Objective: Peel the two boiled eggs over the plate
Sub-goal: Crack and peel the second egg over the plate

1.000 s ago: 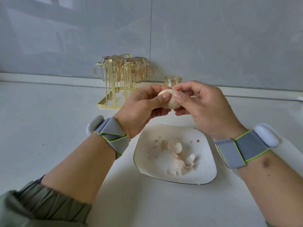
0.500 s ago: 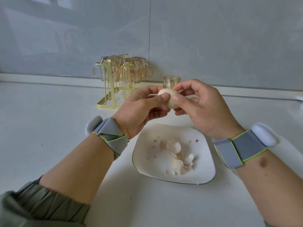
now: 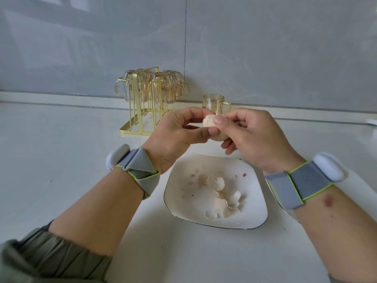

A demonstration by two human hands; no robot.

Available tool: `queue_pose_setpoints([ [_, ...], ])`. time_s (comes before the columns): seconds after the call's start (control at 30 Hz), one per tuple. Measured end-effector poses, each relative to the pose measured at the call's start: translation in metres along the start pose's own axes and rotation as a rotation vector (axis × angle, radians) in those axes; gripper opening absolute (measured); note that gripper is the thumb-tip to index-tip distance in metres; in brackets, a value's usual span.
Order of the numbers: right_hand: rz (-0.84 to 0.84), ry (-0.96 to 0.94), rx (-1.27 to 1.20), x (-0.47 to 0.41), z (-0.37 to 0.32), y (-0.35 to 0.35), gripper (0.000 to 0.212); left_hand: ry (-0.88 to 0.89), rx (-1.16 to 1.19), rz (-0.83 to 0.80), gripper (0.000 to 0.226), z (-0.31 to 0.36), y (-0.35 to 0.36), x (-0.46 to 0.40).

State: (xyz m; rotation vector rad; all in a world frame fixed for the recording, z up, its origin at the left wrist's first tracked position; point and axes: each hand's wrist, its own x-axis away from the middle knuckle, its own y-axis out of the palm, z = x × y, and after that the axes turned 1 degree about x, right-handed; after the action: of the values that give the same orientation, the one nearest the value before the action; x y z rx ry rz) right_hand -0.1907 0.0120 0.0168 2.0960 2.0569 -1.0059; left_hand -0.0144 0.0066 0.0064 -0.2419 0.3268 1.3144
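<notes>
both hands meet above the far edge of the plate, holding one egg between them in the air. the left hand has its thumb and fingers curled round the egg's left side, thumb tip against the lower part of the egg and forefinger arched over the top. the right hand pinches the egg from the right, its thumb pressed flat on the shell near the top and its other fingers curled underneath and behind. the egg shows a pale tan surface with a few small specks; how much shell is left on it cannot be told, since the fingers hide most of it.

the plate is white, squarish with rounded corners and a thin dark rim, and sits on the pale tabletop just below and nearer than the hands. on it lies a loose heap of eggshell pieces, the bigger curved bits toward the middle and near side, with small brown flecks scattered toward the far side. a second egg does not show in the view.

each wrist carries a grey band with a yellow-green edge and a white pod. a green sleeve is pushed up the left forearm.

at the back, by the grey wall, a gold wire rack holds amber glass mugs upside down. a single glass mug stands upright just right of the rack, partly behind the hands.
</notes>
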Motion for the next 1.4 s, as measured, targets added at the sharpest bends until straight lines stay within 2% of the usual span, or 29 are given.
queue_pose_setpoints([
  [0.1,0.024,-0.010,-0.006,-0.0002,-0.0004,0.0004,0.023,-0.029,0.016,0.003,0.051,-0.0010,-0.0001,-0.0005],
  [0.3,-0.064,0.019,-0.020,0.0002,0.0009,0.0014,0.022,-0.014,-0.182,0.028,0.030,-0.0013,-0.0022,0.0003],
  [0.43,-0.071,0.025,-0.025,0.0008,-0.0002,0.0008,0.023,0.012,-0.271,0.026,0.035,-0.0005,-0.0004,0.0013],
  [0.6,-0.032,0.015,-0.055,0.0010,-0.0025,0.0010,0.016,-0.043,-0.162,-0.026,0.043,0.0005,0.0025,0.0019],
  [0.7,-0.058,0.033,-0.092,0.0015,-0.0047,0.0007,0.021,-0.050,-0.025,-0.044,0.047,0.0014,0.0028,0.0028],
  [0.8,-0.078,0.048,-0.106,0.0027,-0.0055,0.0019,0.030,0.004,-0.067,-0.019,0.046,0.0014,0.0032,0.0028],
  [0.93,-0.049,0.026,-0.079,0.0026,-0.0044,0.0029,0.026,0.048,-0.134,-0.007,0.044,0.0024,0.0043,0.0034],
  [1.13,-0.029,0.026,-0.105,0.0021,-0.0040,0.0026,0.026,0.011,-0.179,-0.056,0.050,0.0016,0.0066,0.0038],
  [1.23,-0.071,0.103,-0.225,0.0005,-0.0044,0.0033,0.041,0.001,-0.206,-0.023,0.043,0.0019,0.0047,0.0032],
  [1.3,-0.104,0.141,-0.263,0.0005,-0.0051,0.0027,0.037,-0.028,-0.208,-0.017,0.037,0.0019,0.0039,0.0030],
  [1.4,-0.038,0.096,-0.051,0.0016,-0.0050,0.0007,0.030,-0.075,-0.165,-0.051,0.031,0.0012,0.0049,0.0038],
])
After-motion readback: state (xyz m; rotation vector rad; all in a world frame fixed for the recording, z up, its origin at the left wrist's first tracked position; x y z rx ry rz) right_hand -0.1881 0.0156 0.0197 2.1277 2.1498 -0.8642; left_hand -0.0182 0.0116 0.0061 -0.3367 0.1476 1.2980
